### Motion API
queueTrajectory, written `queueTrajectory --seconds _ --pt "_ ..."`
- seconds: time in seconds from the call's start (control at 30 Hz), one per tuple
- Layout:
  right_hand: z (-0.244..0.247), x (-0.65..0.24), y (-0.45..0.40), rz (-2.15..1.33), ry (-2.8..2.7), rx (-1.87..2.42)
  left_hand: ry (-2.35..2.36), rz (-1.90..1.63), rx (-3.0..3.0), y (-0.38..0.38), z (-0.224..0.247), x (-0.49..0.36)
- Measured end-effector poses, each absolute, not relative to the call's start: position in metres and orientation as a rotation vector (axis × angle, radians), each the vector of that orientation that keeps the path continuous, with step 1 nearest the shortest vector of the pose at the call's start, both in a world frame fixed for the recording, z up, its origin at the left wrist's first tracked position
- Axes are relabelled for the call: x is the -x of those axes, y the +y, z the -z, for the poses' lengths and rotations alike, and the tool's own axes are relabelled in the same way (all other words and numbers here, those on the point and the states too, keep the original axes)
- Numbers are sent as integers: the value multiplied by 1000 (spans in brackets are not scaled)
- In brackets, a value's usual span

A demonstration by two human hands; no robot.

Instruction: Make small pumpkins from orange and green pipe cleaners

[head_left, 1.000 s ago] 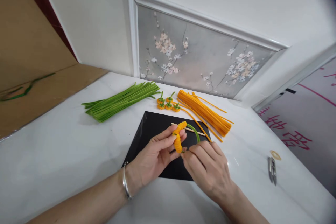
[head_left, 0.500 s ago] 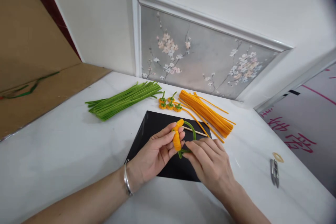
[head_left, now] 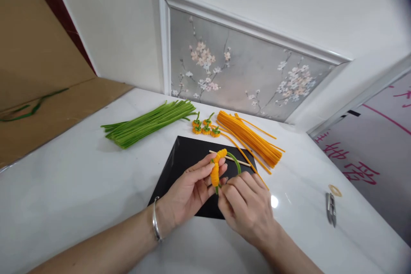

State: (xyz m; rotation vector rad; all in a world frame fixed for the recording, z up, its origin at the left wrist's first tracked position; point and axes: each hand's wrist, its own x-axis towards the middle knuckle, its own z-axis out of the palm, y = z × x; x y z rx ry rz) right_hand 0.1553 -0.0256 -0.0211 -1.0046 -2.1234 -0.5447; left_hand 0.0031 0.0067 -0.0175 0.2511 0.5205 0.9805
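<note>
Between thumb and fingers, my left hand [head_left: 192,182] grips a coiled orange pipe cleaner [head_left: 215,174], bent so that one part points up to the right and the other hangs down. A green pipe cleaner [head_left: 238,164] arcs from its upper end round to my right hand [head_left: 248,201]. My right fingers are curled closed on the green pipe cleaner, hiding part of it; a short green tip shows below the orange coil. Both hands are held over a black mat [head_left: 171,171], where a thin wooden stick [head_left: 242,162] lies behind the orange coil.
A bundle of green pipe cleaners [head_left: 149,124] lies at the back left, and a bundle of orange pipe cleaners [head_left: 252,139] at the back right. Several small orange pumpkins [head_left: 206,129] stand between. Thread snips [head_left: 331,209] and a tan ring [head_left: 335,190] lie right. Cardboard [head_left: 64,111] borders the left.
My right fingers have curled in tighter and moved a little left, closer to the coil's lower end. The green loop looks smaller. The whole view has shifted slightly.
</note>
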Motion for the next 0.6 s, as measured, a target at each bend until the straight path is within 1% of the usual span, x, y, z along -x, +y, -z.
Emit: queueTrajectory --seconds 0.27,0.47,0.53,0.6 --pt "22 -146 -26 651 -2120 1055 522 -993 -224 8 17 -2" --pt "24 -138 -25 665 -2099 1073 543 -951 -217 6 19 -5" --pt "24 -137 -25 619 -2105 1070 543 -928 -238 5 21 -5" --pt "22 -141 -25 476 -2140 1066 538 -928 -293 6 24 -4"
